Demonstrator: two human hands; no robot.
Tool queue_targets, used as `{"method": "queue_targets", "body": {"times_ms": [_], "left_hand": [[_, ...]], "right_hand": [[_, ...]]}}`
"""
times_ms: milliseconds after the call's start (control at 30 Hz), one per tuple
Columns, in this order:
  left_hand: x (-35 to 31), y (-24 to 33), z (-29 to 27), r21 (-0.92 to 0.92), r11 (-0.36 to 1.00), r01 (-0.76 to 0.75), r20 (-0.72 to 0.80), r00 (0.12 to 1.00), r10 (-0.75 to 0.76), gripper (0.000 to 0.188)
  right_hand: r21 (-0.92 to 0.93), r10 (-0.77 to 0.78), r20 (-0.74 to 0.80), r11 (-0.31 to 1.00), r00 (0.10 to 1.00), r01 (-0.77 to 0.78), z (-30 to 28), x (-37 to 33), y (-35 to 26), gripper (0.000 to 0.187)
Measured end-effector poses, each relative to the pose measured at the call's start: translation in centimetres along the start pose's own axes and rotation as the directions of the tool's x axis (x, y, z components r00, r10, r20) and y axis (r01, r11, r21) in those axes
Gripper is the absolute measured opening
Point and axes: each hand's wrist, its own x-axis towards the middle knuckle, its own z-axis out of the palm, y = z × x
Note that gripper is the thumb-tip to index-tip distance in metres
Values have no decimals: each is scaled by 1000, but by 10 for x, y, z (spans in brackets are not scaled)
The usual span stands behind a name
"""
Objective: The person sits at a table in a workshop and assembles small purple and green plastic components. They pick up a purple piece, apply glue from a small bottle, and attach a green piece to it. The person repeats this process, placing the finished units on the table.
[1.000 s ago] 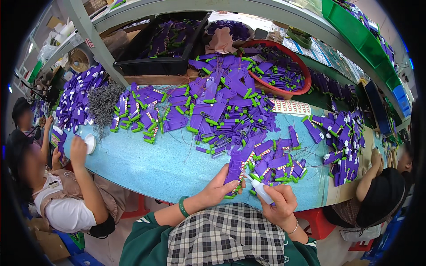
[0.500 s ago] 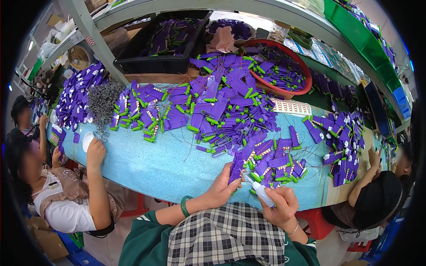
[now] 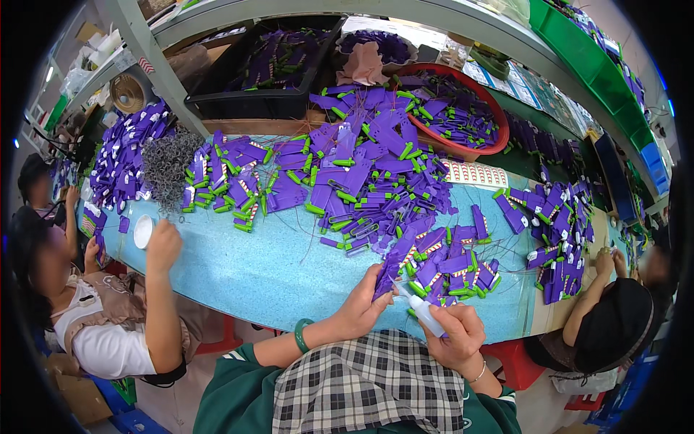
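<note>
Pinched in the fingers of my left hand [image 3: 358, 307] is a flat purple plastic piece [image 3: 387, 275], held just above the table's near side. My right hand [image 3: 460, 336] is wrapped round a small white squeeze bottle [image 3: 429, 317]. The bottle's narrow nozzle points up and left, close to the purple piece; whether it touches I cannot tell. Just beyond my hands lies a loose group of purple pieces with green ends and red-and-white striped strips [image 3: 454, 262]. A larger heap of purple and green pieces [image 3: 383, 173] spreads farther back.
A black bin [image 3: 217, 108] and a red basin [image 3: 499, 108] of similar pieces stand at the back, under a metal shelf frame. Tangled grey metal parts [image 3: 170, 170] lie left. A co-worker's hand [image 3: 164, 246] is by a white round dish [image 3: 144, 231]; another person works at right.
My hands stay almost in place, with the bottle's nozzle near the purple piece. At left, the co-worker's hand has shifted slightly right and down. The right-hand person's hands have changed position.
</note>
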Motion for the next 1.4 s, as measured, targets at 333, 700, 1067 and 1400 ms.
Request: {"method": "queue_targets", "body": {"times_ms": [333,700,1067,1400], "left_hand": [[8,0,-8,-512,854,94,45,996,-82,45],[5,-2,-8,-305,952,6,20,1000,0,40],[6,-5,3,36,997,-61,-165,984,66,46],[5,-17,2,289,949,-127,-178,967,184,54]], "right_hand": [[23,44,80,999,996,-46,1,-5,1,43],[37,-42,77,999,996,39,2,5,1,43],[30,-61,48,998,997,60,1,5,-3,42],[46,-60,79,997,995,57,3,4,-4,47]]}}
